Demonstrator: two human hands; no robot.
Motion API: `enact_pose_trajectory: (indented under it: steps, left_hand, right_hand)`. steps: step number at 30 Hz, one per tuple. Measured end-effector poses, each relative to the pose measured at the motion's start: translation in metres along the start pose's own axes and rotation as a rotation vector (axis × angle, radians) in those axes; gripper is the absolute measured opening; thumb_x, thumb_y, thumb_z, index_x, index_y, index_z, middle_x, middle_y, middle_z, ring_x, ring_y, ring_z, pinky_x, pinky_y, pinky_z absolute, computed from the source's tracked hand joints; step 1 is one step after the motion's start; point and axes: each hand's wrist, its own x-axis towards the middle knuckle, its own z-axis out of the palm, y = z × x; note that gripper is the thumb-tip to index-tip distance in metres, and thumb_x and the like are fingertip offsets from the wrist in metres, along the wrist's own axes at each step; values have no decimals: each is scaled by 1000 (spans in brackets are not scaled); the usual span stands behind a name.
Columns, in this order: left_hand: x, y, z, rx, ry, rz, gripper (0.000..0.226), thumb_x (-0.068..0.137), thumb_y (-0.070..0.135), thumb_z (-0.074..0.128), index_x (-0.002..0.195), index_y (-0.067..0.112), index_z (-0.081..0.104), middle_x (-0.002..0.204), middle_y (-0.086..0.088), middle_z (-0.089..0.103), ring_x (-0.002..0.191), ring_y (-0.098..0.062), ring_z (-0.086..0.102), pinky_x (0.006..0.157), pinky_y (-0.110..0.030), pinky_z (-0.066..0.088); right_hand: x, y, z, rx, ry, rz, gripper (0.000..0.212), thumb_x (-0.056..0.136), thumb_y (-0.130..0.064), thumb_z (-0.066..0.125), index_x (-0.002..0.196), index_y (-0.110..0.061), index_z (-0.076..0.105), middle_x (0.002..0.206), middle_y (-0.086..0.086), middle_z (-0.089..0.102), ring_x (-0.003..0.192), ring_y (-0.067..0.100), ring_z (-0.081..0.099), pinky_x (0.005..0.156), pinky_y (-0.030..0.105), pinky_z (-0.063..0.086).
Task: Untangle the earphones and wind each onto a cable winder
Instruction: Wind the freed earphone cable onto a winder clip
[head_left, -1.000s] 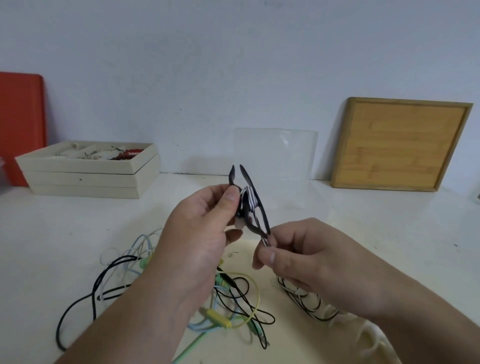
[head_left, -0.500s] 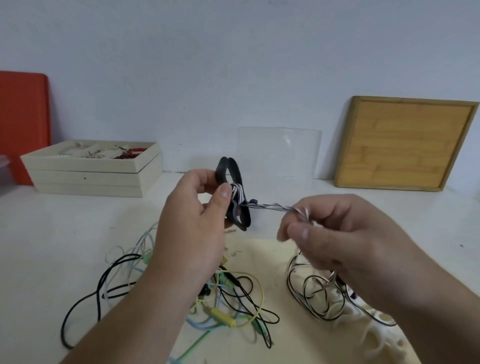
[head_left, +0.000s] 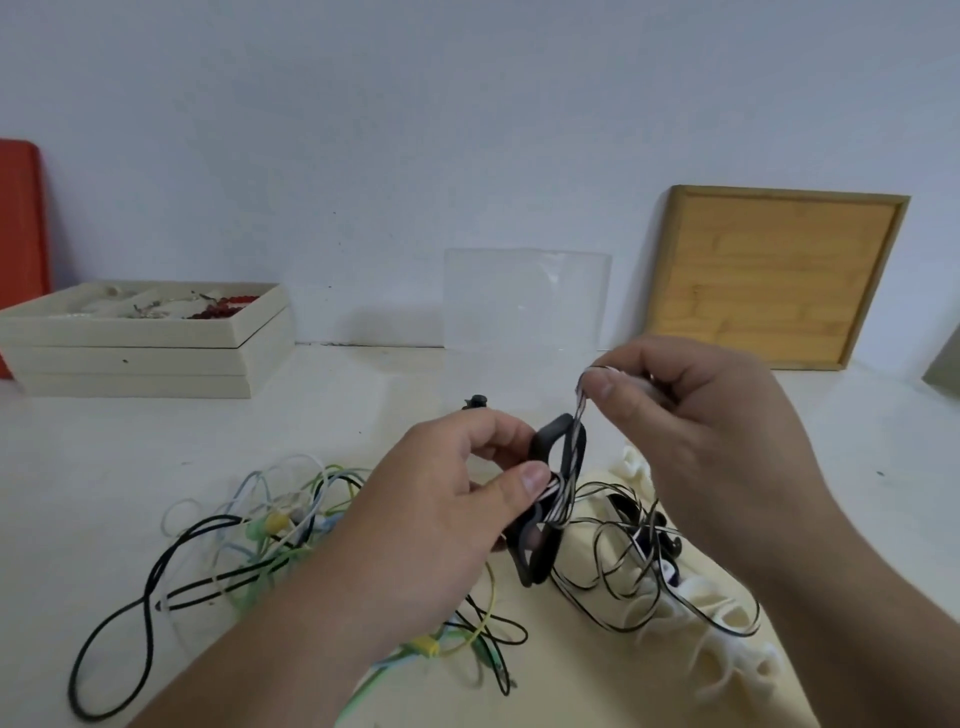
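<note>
Earphones: striped cord (head_left: 578, 410) runs taut from winder to right hand (head_left: 691, 415).
Winder: black winder (head_left: 553, 499) gripped by left hand (head_left: 457, 499), thumb pinning the wraps.
Right fingers: pinch the cord, keeping tension for winding.
Desk: the remaining tangle (head_left: 291, 540) waits on the desk (head_left: 130, 457).

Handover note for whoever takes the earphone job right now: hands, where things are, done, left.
Left hand: grips the black cable winder, thumb pressing the wound turns at its waist.
Right hand: pinches the black-and-white earphone cable just above the winder, held taut.
Rest of that cable lies in loose loops on the table, right of the winder, partly over white cable winders.
Done: a few turns on the black winder.
Left: finish winding this cable; then the tangle of green, blue, yellow and black earphones on the left, not yet untangled.
</note>
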Motion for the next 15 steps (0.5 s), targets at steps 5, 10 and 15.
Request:
enact_pose_trajectory:
  steps: [5, 10, 15]
  left_hand:
    - [3, -2, 0, -49, -8, -14, 10, 93, 20, 66, 96, 28, 72, 88, 7, 74, 73, -23, 74, 81, -42, 61]
    - [1, 1, 0, -209, -73, -24, 13, 92, 19, 65, 92, 29, 73, 87, 11, 71, 70, -21, 73, 81, -47, 59]
    - [2, 2, 0, -324, -118, 37, 14, 84, 31, 71, 96, 26, 75, 91, 1, 75, 82, -25, 74, 77, -44, 61]
  right_hand:
    - [1, 4, 2, 17, 5, 69, 23, 91, -24, 67, 70, -13, 67, 47, -12, 33, 45, 6, 29, 42, 14, 26]
    - [2, 12, 0, 64, -35, 225, 27, 92, -31, 65, 70, -16, 67, 49, -3, 39, 45, 12, 32, 46, 22, 31]
    - [1, 17, 4, 101, -273, 348, 31, 91, -35, 68, 80, -6, 67, 50, 9, 41, 48, 15, 33, 48, 26, 28]
